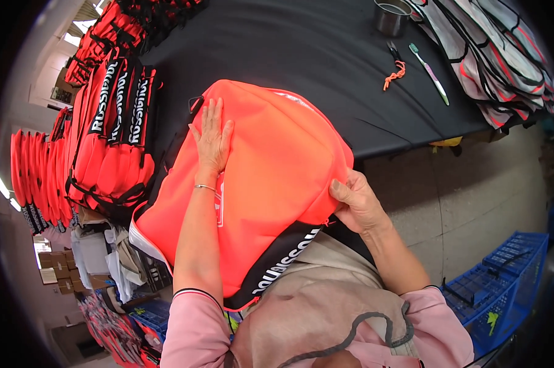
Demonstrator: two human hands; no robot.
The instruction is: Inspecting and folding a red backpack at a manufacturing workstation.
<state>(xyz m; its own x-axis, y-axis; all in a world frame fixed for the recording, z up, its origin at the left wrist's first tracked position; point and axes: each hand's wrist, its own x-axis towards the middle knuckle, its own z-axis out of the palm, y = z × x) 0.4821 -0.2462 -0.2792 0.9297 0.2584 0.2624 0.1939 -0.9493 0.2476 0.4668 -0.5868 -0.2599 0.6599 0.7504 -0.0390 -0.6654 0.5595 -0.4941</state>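
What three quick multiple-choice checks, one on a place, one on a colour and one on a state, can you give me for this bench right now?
1. Where does the toothbrush lie?
A. On the black table top, right of the orange cord
B. Inside the metal cup
C. In the blue crate

2. What colour is the bag panel under the left hand?
A. Navy blue
B. Bright orange
C. White

3. How does the right hand meet the orange bag?
A. It hovers clear of it
B. It lies flat on top
C. It grips the bag's right edge

Answers:
1 A: the toothbrush rests on the table beside the orange cord, below the metal cup.
2 B: the fabric around the flat palm is bright orange.
3 C: the thumb lies over the edge, with the fingers hidden behind the fabric.
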